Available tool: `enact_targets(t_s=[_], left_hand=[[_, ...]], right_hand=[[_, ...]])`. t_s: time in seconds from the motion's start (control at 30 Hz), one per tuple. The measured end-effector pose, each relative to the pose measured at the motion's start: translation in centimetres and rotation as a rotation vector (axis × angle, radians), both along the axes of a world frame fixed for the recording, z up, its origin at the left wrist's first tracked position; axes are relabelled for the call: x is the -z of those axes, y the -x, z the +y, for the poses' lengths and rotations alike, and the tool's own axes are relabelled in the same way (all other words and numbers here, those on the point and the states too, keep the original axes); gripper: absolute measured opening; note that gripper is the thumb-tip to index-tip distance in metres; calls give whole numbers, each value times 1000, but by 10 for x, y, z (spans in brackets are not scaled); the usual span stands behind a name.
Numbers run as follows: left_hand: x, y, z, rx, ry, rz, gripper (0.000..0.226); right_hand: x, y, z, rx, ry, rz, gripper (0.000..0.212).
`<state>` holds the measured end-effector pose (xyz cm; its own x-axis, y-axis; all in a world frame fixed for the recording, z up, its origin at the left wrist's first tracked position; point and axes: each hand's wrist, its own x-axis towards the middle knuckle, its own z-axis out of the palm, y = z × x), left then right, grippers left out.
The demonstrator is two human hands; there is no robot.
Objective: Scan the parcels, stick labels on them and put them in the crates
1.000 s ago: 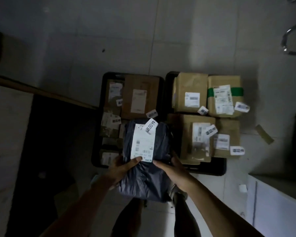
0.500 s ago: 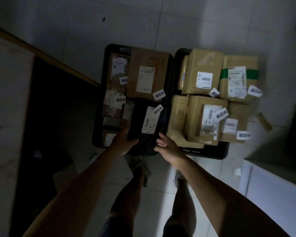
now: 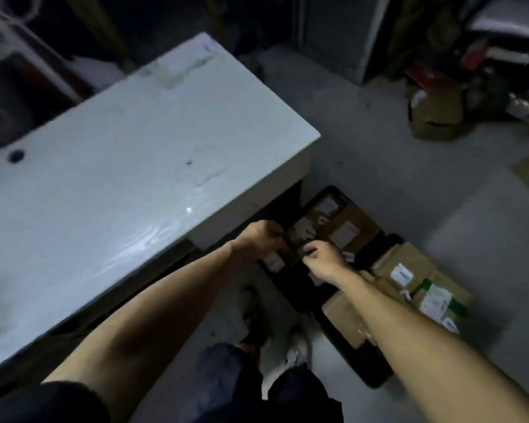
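Note:
Two black crates stand on the floor at lower right. The left crate [image 3: 329,190] holds brown labelled boxes [image 3: 348,230] and a dark grey bag parcel [image 3: 293,271], barely visible in the shadow. My left hand [image 3: 261,239] and my right hand [image 3: 326,261] are both down in this crate over the bag, fingers curled. Blur and darkness hide whether they still grip it. The right crate [image 3: 376,383] is filled with cardboard boxes [image 3: 403,270], one banded with green tape [image 3: 437,300].
A white table [image 3: 135,163] fills the left, its corner just above the left crate. Bags and clutter [image 3: 440,117] lie on the floor at back right. My shoes [image 3: 297,349] stand beside the crates on grey tiles.
The grey bag went from held above the crates down into the left crate. My head has since swung left, bringing the table into view; both hands remain at the crate.

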<state>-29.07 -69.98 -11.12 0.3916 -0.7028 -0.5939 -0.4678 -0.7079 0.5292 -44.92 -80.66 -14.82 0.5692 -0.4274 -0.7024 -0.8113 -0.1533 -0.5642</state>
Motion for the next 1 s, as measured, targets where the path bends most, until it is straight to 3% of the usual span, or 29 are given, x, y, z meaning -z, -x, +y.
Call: enact_targets(t_s=[0.2,0.37,0.6,1.0], left_hand=[[-101,-50,120,-373,156,-195,36],[-144,-82,245,-613,205,-329,36],[-158,-108,429,-882,196,-390,37],[-168,-162,708,-1054,167,-417,30]], right_hand=[[-106,-112,60,-402,229,-205,34],[-160,-194,169,-547,163,-367,29],[-189,-275,353,-800,73,-447,24],[-197,-362,627,-970,139,-471,25]])
